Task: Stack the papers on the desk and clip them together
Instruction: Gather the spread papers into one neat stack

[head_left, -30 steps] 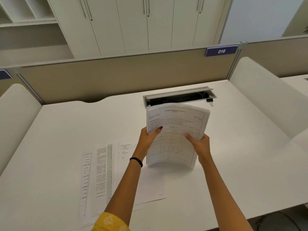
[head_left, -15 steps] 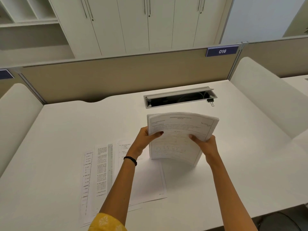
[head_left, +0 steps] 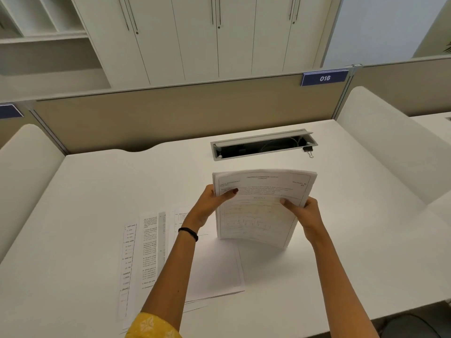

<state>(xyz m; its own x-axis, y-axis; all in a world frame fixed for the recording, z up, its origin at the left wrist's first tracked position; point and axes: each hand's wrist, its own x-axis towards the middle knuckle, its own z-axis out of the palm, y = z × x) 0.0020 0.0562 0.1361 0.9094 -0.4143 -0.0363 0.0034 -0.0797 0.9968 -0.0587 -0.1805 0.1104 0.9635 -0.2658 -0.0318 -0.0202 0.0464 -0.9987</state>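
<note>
Above the desk [head_left: 341, 215], both the left hand [head_left: 210, 203] and the right hand [head_left: 305, 212] pinched an upright stack of papers [head_left: 258, 211] by its side edges, its bottom edge touching the desk.

On the bench [head_left: 97, 191], the paper stack [head_left: 258, 215] stands between my left hand [head_left: 210, 203] and right hand [head_left: 306, 213]; loose sheets [head_left: 151, 245] lie left, binder clip [head_left: 308, 150] behind.

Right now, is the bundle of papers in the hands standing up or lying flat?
Standing up. The bundle stands on its bottom edge on the desk, slightly bowed, with the left hand and right hand holding its sides.
</note>
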